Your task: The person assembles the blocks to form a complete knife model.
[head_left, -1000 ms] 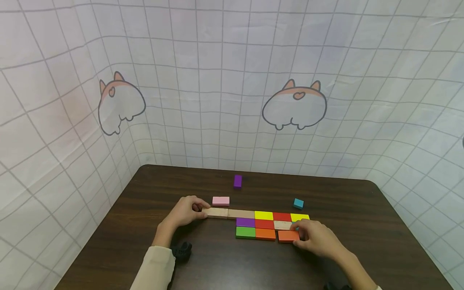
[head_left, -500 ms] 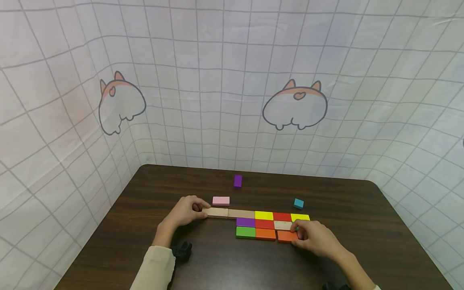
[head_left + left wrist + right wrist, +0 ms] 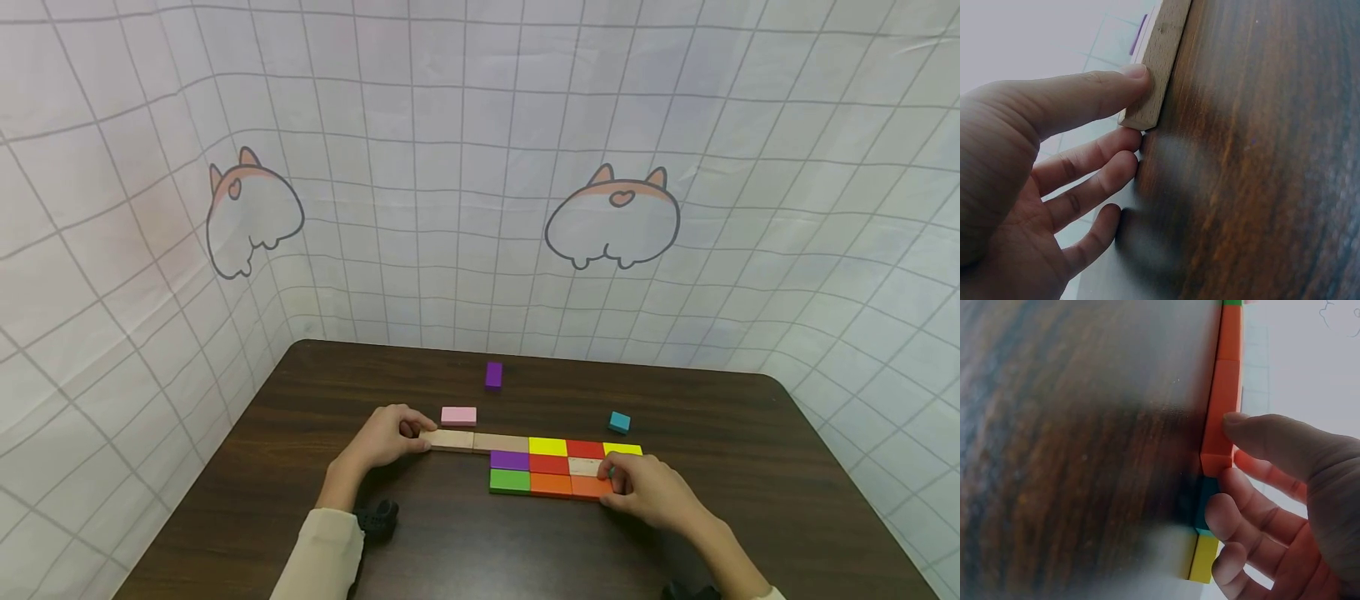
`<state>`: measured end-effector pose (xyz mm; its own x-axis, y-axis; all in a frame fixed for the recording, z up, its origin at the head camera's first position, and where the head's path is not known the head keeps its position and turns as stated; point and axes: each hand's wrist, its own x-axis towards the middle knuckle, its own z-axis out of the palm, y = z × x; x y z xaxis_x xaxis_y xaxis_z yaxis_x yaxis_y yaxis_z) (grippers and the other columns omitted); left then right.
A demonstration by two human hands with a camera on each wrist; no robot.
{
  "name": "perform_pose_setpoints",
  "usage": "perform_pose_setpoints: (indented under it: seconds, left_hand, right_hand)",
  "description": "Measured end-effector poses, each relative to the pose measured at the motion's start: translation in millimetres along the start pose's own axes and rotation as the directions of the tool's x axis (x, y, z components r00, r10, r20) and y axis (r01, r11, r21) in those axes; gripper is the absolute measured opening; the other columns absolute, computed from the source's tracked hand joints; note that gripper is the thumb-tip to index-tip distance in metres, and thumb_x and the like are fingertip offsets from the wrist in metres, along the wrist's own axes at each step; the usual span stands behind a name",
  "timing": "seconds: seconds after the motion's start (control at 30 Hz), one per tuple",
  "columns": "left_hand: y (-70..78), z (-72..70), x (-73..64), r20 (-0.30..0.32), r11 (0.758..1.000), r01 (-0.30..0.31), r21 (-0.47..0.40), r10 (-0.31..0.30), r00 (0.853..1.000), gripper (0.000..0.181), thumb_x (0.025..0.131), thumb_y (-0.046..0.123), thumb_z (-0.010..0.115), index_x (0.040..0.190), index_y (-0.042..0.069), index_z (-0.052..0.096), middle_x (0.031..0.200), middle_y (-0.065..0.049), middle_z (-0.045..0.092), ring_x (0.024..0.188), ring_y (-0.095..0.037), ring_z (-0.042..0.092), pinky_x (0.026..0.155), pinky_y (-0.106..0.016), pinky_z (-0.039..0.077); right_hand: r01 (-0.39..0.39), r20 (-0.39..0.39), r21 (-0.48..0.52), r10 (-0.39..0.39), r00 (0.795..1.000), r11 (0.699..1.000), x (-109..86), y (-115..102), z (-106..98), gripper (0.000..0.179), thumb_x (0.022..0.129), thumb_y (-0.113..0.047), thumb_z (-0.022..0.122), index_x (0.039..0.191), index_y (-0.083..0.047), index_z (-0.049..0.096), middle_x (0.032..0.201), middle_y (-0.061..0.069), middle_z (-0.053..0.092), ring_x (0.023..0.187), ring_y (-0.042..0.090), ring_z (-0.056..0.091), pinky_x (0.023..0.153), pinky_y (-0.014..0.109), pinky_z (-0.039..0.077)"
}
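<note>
My left hand pinches the left end of a plain wooden block, thumb along its near side in the left wrist view. A second plain block continues that row into yellow, red and yellow blocks. Under it lie rows with purple, red, pale wooden and green blocks. My right hand holds an orange block between thumb and fingers, its left end against another orange block. A teal block, mostly hidden in the head view, shows beside the right fingers.
Behind the rows lie a pink block, a purple block and a small blue block, each apart. The dark wooden table ends at a white gridded curtain behind and at both sides.
My right hand has slid the orange block left, closing the gap to the other orange block. The left hand keeps its place on the plain wooden block.
</note>
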<state>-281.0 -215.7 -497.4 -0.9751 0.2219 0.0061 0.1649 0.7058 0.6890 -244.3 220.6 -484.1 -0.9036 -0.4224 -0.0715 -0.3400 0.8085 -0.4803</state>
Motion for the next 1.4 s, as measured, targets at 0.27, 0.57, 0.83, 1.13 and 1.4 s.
perform_pose_setpoints:
  seconds: [0.27, 0.57, 0.83, 1.13, 1.4]
  left_hand:
    - [-1.8, 0.2, 0.5, 0.000, 1.000, -0.007, 0.000, 0.007, 1.000, 0.020, 0.086, 0.018, 0.083, 0.105, 0.022, 0.081, 0.096, 0.002, 0.067, 0.084, -0.013, 0.057, 0.075, -0.033, 0.051]
    - [-1.8, 0.1, 1.1, -0.001, 1.000, -0.009, 0.000, 0.009, 1.000, 0.020, 0.086, 0.018, 0.083, 0.106, 0.021, 0.081, 0.095, 0.003, 0.067, 0.083, -0.013, 0.057, 0.074, -0.032, 0.051]
    - [-2.1, -0.8, 1.0, -0.004, 1.000, -0.010, 0.007, 0.010, 1.000, 0.020, 0.086, 0.018, 0.084, 0.105, 0.021, 0.081, 0.095, 0.002, 0.067, 0.083, -0.014, 0.057, 0.074, -0.032, 0.051]
    - [-2.1, -0.1, 1.5, -0.006, 1.000, -0.007, 0.005, 0.007, 1.000, 0.020, 0.085, 0.018, 0.084, 0.105, 0.022, 0.081, 0.095, 0.003, 0.067, 0.083, -0.013, 0.057, 0.074, -0.032, 0.050]
    - [-3.8, 2.0, 1.1, -0.012, 1.000, -0.011, -0.001, 0.011, 1.000, 0.018, 0.086, 0.021, 0.084, 0.104, 0.023, 0.080, 0.097, 0.003, 0.068, 0.083, -0.012, 0.058, 0.074, -0.033, 0.052]
  right_hand:
    - [0.015, 0.014, 0.019, -0.015, 1.000, 1.000, 0.4, 0.9, -1.1, 0.025, 0.084, -0.027, 0.084, 0.102, -0.020, 0.067, 0.075, -0.010, 0.056, 0.064, 0.006, 0.049, 0.060, 0.024, 0.043]
    - [0.045, 0.038, 0.062, -0.048, 0.998, 0.997, -0.7, 3.0, -4.1, 0.025, 0.085, -0.025, 0.083, 0.103, -0.018, 0.067, 0.075, -0.009, 0.057, 0.064, 0.006, 0.049, 0.060, 0.023, 0.044]
    - [0.105, -0.013, 0.117, -0.104, 0.994, 0.988, 10.3, -2.6, -16.5, 0.020, 0.092, -0.023, 0.076, 0.107, -0.013, 0.068, 0.077, -0.007, 0.059, 0.063, 0.005, 0.051, 0.059, 0.023, 0.046]
    - [0.165, -0.111, 0.169, -0.148, 0.983, 0.972, 33.3, -9.3, -20.3, 0.023, 0.095, -0.024, 0.075, 0.112, -0.010, 0.069, 0.084, -0.005, 0.060, 0.073, 0.009, 0.055, 0.066, 0.022, 0.048]
    - [0.126, -0.071, 0.207, -0.114, 0.991, 0.970, 48.4, -3.6, -7.2, 0.026, 0.095, -0.021, 0.074, 0.116, -0.007, 0.069, 0.080, -0.003, 0.058, 0.067, 0.008, 0.051, 0.062, 0.023, 0.046]
